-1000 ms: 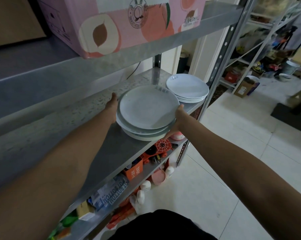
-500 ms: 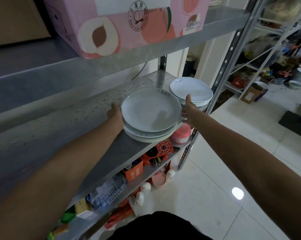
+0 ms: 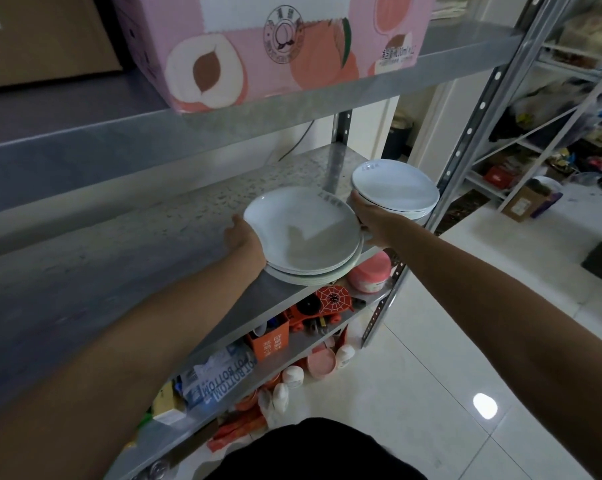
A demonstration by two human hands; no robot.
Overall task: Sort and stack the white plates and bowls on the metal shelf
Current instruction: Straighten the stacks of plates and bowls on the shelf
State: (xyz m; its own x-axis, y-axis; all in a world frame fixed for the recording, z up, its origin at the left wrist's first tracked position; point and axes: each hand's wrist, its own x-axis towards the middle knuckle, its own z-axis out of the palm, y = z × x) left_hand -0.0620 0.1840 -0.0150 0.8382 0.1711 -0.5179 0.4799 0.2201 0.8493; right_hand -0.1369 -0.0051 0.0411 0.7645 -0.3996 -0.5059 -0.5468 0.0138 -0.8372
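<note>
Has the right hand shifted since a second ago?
Yes. The right hand has left the front edge of the near plate stack and moved back toward the far plate stack by the shelf post.

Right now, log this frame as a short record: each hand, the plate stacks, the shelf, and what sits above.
left hand: against the left edge of the near plate stack
right hand: between the two stacks, touching the far plate stack
stacks: apart, both on the metal shelf
shelf above: pink peach box
</note>
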